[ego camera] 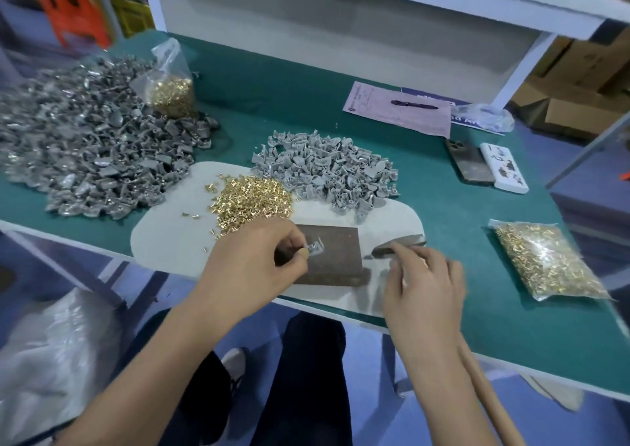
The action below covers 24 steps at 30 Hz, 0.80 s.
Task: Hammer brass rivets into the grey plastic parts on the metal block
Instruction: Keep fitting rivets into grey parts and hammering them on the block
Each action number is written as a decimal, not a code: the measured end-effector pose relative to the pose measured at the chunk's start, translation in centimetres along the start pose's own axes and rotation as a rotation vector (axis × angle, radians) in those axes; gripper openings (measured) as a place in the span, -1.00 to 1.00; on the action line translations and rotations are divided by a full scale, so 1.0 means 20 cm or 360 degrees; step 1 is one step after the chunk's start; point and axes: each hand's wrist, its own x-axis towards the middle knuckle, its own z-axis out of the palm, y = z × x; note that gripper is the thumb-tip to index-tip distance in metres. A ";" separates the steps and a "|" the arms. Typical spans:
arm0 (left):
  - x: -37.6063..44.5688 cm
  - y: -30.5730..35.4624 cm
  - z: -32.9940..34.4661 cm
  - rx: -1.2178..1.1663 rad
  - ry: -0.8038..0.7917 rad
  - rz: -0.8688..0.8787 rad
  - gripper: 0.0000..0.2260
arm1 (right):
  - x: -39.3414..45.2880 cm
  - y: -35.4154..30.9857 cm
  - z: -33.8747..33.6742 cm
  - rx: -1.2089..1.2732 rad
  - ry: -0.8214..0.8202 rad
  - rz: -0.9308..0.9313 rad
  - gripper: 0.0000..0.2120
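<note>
A dark metal block [335,258] lies on a white mat [170,241] at the table's front edge. My left hand [252,261] pinches a small grey plastic part [315,246] on the block's left side, with a brass rivet [302,250] at my fingertips. My right hand [422,285] grips a hammer just below its dark head [399,243], which hovers right of the block; the wooden handle [491,401] runs down under my forearm. Loose brass rivets [252,200] are piled behind the block. Several loose grey parts [327,169] lie heaped beyond.
A big heap of grey parts [88,138] fills the left of the green table [460,207], with a bag of rivets [170,87] on it. Another rivet bag [545,261] lies right. A phone [468,161], white box [504,167], paper and pen [412,104] sit behind.
</note>
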 end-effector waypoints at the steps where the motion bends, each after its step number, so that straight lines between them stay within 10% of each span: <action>1: -0.01 0.00 -0.01 0.0008 0.0002 -0.0013 -0.95 | 0.00 -0.03 0.00 0.0212 0.0058 -0.0146 -0.72; 6: -0.08 0.00 -0.10 0.0073 0.0064 -0.0055 -0.97 | 0.04 -0.26 0.02 0.0847 -0.0223 -0.0668 -0.77; 24: -0.35 -0.56 -0.59 0.0234 0.0560 -0.0652 -0.93 | 0.08 -1.22 0.45 0.0805 -0.0804 -0.1158 -0.92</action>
